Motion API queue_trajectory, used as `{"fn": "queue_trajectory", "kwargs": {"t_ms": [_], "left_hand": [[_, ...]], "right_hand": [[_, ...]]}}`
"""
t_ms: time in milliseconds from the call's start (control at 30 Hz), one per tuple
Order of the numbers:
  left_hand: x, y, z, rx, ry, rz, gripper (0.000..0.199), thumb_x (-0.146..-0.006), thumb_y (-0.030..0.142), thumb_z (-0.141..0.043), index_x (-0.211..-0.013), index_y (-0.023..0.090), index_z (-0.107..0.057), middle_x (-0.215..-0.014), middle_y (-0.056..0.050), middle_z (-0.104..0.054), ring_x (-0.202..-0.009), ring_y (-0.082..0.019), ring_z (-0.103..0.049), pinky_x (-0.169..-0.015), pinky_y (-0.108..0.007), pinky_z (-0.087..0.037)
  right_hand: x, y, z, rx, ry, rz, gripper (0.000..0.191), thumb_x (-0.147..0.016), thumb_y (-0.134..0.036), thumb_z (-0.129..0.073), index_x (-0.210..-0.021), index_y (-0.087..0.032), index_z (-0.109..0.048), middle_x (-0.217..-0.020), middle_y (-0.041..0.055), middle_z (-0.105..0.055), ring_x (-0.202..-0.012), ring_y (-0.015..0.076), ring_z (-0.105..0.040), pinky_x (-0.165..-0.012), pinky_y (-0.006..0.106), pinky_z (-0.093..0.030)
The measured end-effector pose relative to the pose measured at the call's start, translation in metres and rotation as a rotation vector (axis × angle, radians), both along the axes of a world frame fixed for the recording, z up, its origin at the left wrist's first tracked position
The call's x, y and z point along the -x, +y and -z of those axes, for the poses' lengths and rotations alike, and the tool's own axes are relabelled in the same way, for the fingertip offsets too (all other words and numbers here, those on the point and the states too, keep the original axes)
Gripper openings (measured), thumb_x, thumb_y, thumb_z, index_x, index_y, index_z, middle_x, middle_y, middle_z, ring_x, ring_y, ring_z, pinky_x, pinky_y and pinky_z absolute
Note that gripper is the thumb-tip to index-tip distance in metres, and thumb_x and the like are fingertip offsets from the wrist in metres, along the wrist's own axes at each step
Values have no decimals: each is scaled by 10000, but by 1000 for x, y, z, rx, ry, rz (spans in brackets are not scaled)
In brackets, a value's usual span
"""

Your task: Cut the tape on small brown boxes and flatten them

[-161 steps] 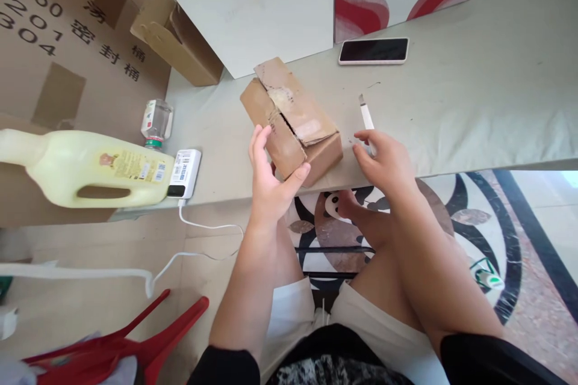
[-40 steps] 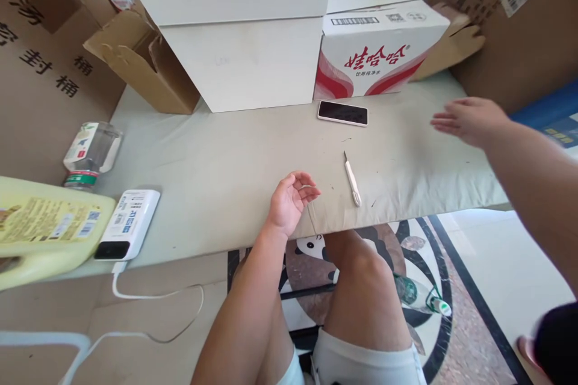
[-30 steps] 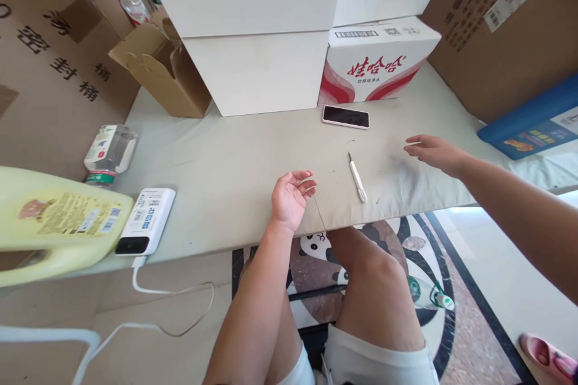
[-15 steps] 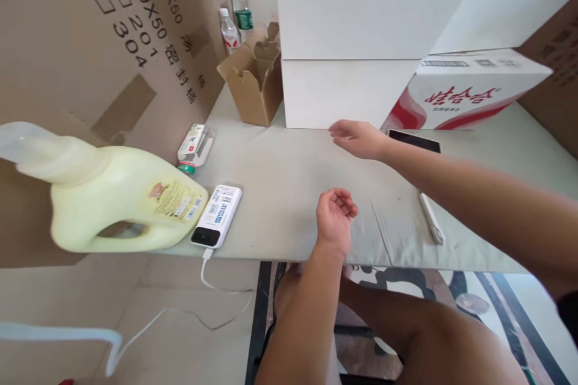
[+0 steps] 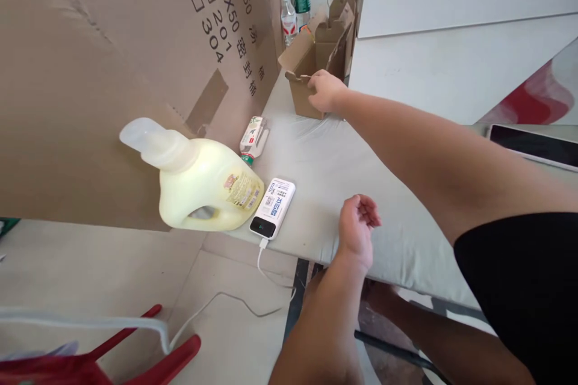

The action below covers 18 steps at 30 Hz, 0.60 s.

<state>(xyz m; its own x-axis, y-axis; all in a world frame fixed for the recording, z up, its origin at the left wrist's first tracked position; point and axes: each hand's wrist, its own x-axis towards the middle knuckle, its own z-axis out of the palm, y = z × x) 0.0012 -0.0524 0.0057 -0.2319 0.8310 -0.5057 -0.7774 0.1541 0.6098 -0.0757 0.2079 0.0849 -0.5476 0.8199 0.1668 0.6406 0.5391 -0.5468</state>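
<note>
My right hand (image 5: 327, 91) reaches across to the small open cardboard box (image 5: 302, 96) near the wall. Its fingers are closed at the box's front rim, the thumb against the outer side; part of the grip is hidden. Low over the table's front edge, my left hand (image 5: 359, 222) is palm up with loosely curled fingers and nothing in it. To its left lies a white power bank (image 5: 273, 207) with a cable plugged in. Beside that, a pale yellow detergent jug (image 5: 203, 183) leans with its cap toward the upper left.
A small clear bottle (image 5: 254, 138) lies behind the jug. Two water bottles (image 5: 289, 18) stand behind the box. A large carton (image 5: 135, 60) walls the left; white boxes (image 5: 419, 72) stand right. A phone (image 5: 537, 144) rests at the right. Below is a red plastic item (image 5: 167, 361).
My right hand has moved left from in front of the white box to the cardboard box and closed on its rim. The view has turned left. My left hand keeps its curled pose.
</note>
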Motion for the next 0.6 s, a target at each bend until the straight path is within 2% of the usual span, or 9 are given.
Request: {"fn": "queue_trajectory", "kwargs": {"t_ms": [100,200,300,367,433,500,600], "left_hand": [[13,3,7,10,253,-198,181,-808,326,-481,-688,201,-533,-720,-17,-501,-735,-159,-497,-722,-287,-369],[24,1,11,35,520,-420,115,-868,290,-460,-819,231,-544,-886,-10,-524,-959,-176,-525,-867,-282,-370],[36,-6,11,37,651,-557,109,-873,304,-466,-942,260,-539,-1015,-9,-521,-1104,-186,-513,-984,-291,-367],[41,-10,11,-10,721,-648,181,-863,314,-468,-1022,267,-539,-1129,-19,-529,-1197,-185,-497,-1074,-298,-332],[40,-13,8,-84,718,-667,246,-873,337,-444,-1094,279,-536,-1265,-27,-544,-1309,-183,-476,-1125,-312,-312],[31,-14,3,-177,698,-623,299,-898,401,-407,-1148,297,-534,-1371,-31,-547,-1381,-192,-463,-1131,-331,-335],[7,-15,-6,-351,723,-496,419,-915,532,-354,-1210,299,-538,-1416,-55,-566,-1406,-220,-475,-1126,-351,-381]], "right_hand": [[-16,-19,3,-54,20,-18,266,-864,-67,-480,-1087,-93,-623,-1366,115,-584,-1353,312,-537,-1214,476,-353],[-51,-54,5,-101,94,-22,260,-869,-99,-474,-1066,-125,-641,-1271,114,-656,-1230,257,-614,-1133,424,-440],[-112,-106,6,-151,234,-20,116,-857,-169,-534,-873,-185,-647,-997,86,-714,-930,229,-675,-896,386,-541],[-163,-148,6,-175,326,14,131,-868,-231,-539,-749,-220,-591,-817,54,-674,-781,213,-641,-735,365,-521],[-215,-192,7,-205,403,89,198,-873,-263,-554,-679,-240,-523,-735,34,-635,-721,204,-611,-678,362,-485],[-260,-233,13,-219,484,148,209,-879,-268,-581,-684,-249,-507,-769,32,-648,-766,215,-630,-712,384,-493],[-304,-276,32,-315,593,260,134,-875,-254,-618,-754,-267,-561,-847,36,-643,-869,240,-656,-822,447,-521]]}}
